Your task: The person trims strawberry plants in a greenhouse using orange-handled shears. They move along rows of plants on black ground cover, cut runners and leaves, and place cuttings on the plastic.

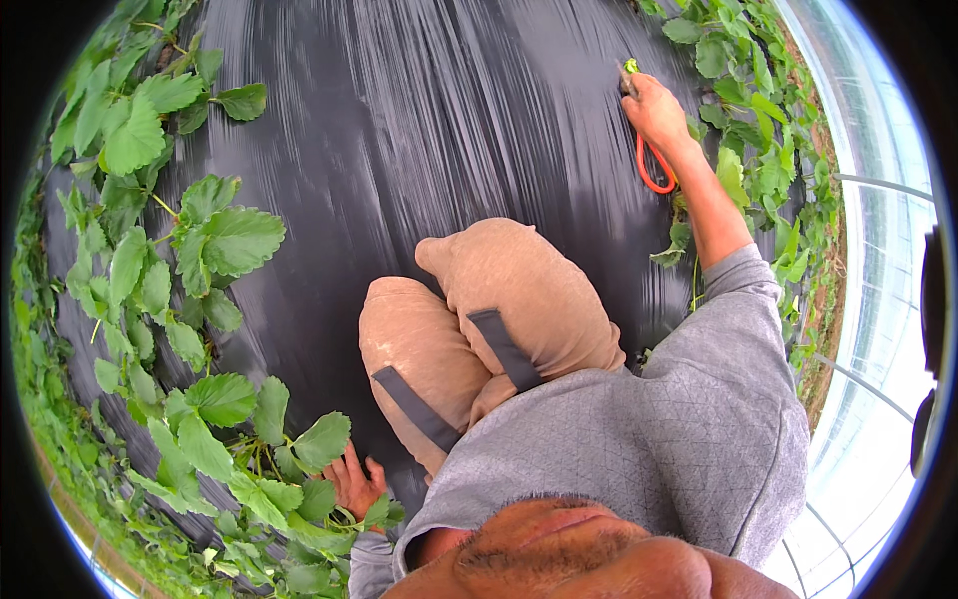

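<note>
My right hand [655, 111] is closed around scissors with a red-orange loop handle [653, 166], stretched out over the black plastic mulch film [419, 135]. A small bit of green leaf [631, 66] shows by the metal end, beyond my fingers. Low on the left, my left hand [355, 483] rests beside a strawberry plant [224, 449], its thumb and fingers apart. Leaves cover part of that hand and wrist, and I see nothing held in it.
My bent knees [516, 292], in tan trousers with dark straps, are on the film between two planted rows. Strawberry plants [142, 127] line the left, and more leaves [756, 112] grow on the right. Beyond them stands a clear plastic greenhouse wall [883, 224] with thin hoops.
</note>
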Demonstrator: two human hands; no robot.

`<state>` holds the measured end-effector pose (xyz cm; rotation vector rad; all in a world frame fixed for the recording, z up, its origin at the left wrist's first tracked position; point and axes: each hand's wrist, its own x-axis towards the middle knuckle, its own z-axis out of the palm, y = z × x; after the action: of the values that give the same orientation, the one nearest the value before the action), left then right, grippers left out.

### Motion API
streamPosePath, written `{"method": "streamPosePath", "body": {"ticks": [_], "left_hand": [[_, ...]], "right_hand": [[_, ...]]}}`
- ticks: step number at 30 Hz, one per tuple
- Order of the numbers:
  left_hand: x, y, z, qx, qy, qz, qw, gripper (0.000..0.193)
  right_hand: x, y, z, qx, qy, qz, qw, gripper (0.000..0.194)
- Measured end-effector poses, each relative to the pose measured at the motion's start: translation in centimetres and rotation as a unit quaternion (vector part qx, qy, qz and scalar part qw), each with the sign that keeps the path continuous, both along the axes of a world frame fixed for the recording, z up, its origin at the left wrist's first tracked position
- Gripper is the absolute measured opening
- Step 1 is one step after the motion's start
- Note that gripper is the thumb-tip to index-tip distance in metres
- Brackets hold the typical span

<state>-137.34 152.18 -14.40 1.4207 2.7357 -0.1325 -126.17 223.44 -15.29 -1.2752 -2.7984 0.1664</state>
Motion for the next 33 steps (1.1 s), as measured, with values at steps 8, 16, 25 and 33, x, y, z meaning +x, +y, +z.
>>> {"method": "streamPosePath", "body": {"ticks": [8, 16, 25, 33], "left_hand": [[0.3, 0.1, 0.2, 0.001, 0.004, 0.011, 1.0, 0.06], [0.2, 0.3, 0.4, -0.004, 0.0, 0.014, 1.0, 0.059], [0.1, 0.3, 0.4, 0.014, 0.004, 0.001, 1.0, 0.059], [0.1, 0.3, 0.2, 0.016, 0.018, -0.003, 1.0, 0.058]], "right_hand": [[0.4, 2.5, 0.8, -0.032, 0.003, -0.132, 0.991, 0.037], [1.7, 2.8, 0.9, -0.024, -0.065, -0.146, 0.987, 0.035], [1.9, 3.6, -0.1, -0.019, -0.069, -0.132, 0.989, 0.031], [-0.4, 5.3, -0.8, -0.068, 0.007, -0.088, 0.994, 0.044]]}}
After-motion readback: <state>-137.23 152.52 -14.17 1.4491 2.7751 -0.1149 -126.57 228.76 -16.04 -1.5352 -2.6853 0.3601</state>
